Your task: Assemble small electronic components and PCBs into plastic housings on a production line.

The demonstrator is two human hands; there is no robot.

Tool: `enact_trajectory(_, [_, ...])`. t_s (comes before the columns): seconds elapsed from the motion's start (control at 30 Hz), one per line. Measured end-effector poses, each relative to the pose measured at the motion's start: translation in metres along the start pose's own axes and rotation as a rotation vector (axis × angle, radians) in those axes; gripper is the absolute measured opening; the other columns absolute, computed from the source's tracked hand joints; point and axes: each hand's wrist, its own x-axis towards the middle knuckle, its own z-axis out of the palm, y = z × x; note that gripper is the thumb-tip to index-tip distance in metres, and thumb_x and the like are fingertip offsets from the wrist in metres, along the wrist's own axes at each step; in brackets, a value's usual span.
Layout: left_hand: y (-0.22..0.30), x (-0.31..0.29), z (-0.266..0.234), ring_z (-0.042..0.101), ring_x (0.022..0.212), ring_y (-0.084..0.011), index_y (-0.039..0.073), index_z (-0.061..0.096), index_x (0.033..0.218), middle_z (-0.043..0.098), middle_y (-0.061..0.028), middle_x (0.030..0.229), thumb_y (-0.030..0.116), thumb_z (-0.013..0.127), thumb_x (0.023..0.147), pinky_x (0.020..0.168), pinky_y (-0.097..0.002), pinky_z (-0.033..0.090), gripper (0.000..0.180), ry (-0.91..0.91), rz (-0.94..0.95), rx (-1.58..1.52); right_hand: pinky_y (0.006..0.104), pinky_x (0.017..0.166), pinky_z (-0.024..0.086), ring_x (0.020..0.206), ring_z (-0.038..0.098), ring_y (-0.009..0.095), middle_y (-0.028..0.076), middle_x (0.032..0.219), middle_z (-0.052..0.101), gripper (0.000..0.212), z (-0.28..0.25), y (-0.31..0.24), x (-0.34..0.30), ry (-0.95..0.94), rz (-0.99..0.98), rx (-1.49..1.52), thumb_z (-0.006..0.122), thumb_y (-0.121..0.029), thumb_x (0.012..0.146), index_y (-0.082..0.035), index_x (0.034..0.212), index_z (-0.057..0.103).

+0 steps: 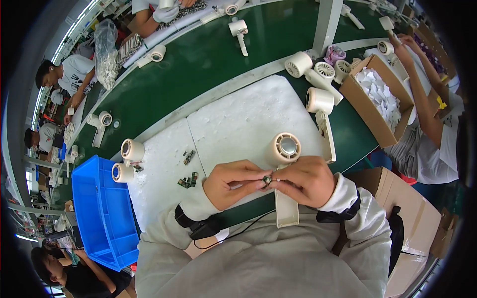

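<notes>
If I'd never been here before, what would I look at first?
Probably the big blue bin, left of the white mat. Next come the left hand and right hand near the middle, meeting at a tiny circuit board. The open cardboard box of white pieces at the right stands out too.

Head view: at centre, the left hand [231, 184] and right hand [305, 181] pinch a small circuit board [267, 180] between their fingertips. Directly behind lies a cream hair-dryer-shaped housing [286, 147], its handle reaching lower centre. Loose circuit boards [188, 180] rest left of centre on white foam sheeting [238, 114]; a blue bin [82, 211] stands lower left, an open cardboard box [361, 111] of white pieces upper right.
</notes>
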Motion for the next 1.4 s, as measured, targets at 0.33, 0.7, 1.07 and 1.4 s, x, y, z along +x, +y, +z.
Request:
enact_trajectory(0.33, [-0.005, -0.004, -0.007, 0.070, 0.106, -0.0242, 0.002, 0.066, 0.131, 0.065, -0.0153, 0.114, -0.008, 0.060, 0.098, 0.091, -0.0306, 0.059, 0.034, -0.094, -0.040, -0.141, 0.0351, 0.053, 0.048, 0.056, 0.063, 0.023, 0.007, 0.068, 0.066, 0.013, 0.001, -0.004, 0.001, 0.001, 0.026, 0.042, 0.079, -0.013, 0.086, -0.004, 0.094, 0.074])
enact_trajectory(0.7, [-0.007, 0.001, 0.000, 0.070, 0.104, -0.0235, -0.002, 0.064, 0.130, 0.065, -0.0152, 0.112, -0.004, 0.059, 0.100, 0.092, -0.0335, 0.060, 0.031, 0.005, -0.109, -0.266, 0.0330, 0.049, 0.038, 0.050, 0.049, 0.018, 0.005, 0.063, 0.058, 0.011, 0.006, -0.008, 0.002, 0.054, 0.246, 0.126, 0.080, -0.010, 0.086, -0.004, 0.093, 0.074])
enact_trajectory(1.07, [-0.007, 0.010, 0.009, 0.069, 0.106, -0.0232, -0.008, 0.061, 0.132, 0.068, -0.0169, 0.121, 0.003, 0.059, 0.102, 0.091, -0.0346, 0.060, 0.032, 0.243, -0.261, -0.275, 0.0295, 0.049, 0.034, 0.051, 0.044, 0.013, 0.004, 0.061, 0.051, 0.017, 0.007, -0.004, 0.002, 0.145, 0.388, 0.164, 0.080, -0.006, 0.084, -0.007, 0.101, 0.079])
enact_trajectory(1.4, [-0.013, 0.009, 0.010, 0.070, 0.107, -0.0244, -0.007, 0.061, 0.131, 0.068, -0.0164, 0.121, 0.002, 0.059, 0.102, 0.090, -0.0349, 0.060, 0.031, 0.256, -0.229, -0.307, 0.0304, 0.049, 0.036, 0.050, 0.045, 0.013, 0.005, 0.064, 0.054, 0.016, 0.005, 0.001, 0.000, 0.080, 0.242, 0.063, 0.075, -0.004, 0.087, -0.004, 0.103, 0.076])
